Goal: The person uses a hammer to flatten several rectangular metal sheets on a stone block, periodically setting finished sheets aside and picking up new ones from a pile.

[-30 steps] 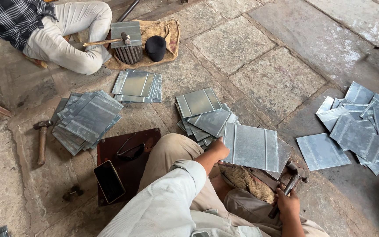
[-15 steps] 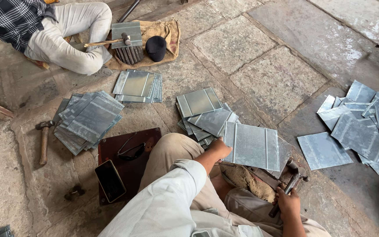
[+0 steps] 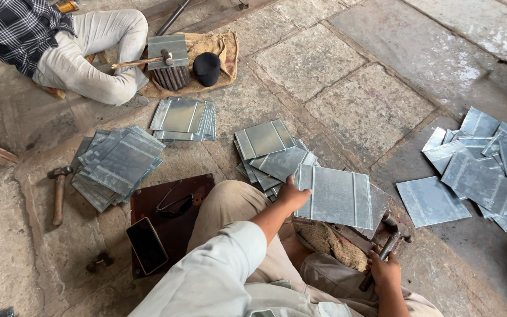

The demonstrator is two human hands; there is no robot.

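The fingers of the left hand (image 3: 291, 194) pinch the near left edge of a ribbed metal sheet (image 3: 338, 196), thumb on top, holding it flat over the low block in front of the person's knees. The right hand (image 3: 384, 271) is clenched round the wooden handle of a hammer (image 3: 389, 238), head up and just off the sheet's right corner.

The sheet looks thin, stiff and light, a dull grey galvanised rectangle with two raised seams running across it. It should lift easily by one edge, but the cut edges are likely sharp and the face slick, so a grip along the folded rim seems safest. Under it lies a wad of coarse burlap (image 3: 327, 242), though the support beneath is partly hidden and hard to make out.

Beyond the hands, similar sheets lie in a fanned stack (image 3: 268, 147) on the stone floor (image 3: 371, 100), with looser piles to the right (image 3: 482, 170) and left (image 3: 115, 164). A dark phone (image 3: 146, 245) and glasses (image 3: 176, 205) rest on a brown board. Another person's leg (image 3: 92, 50) lies across the far side.
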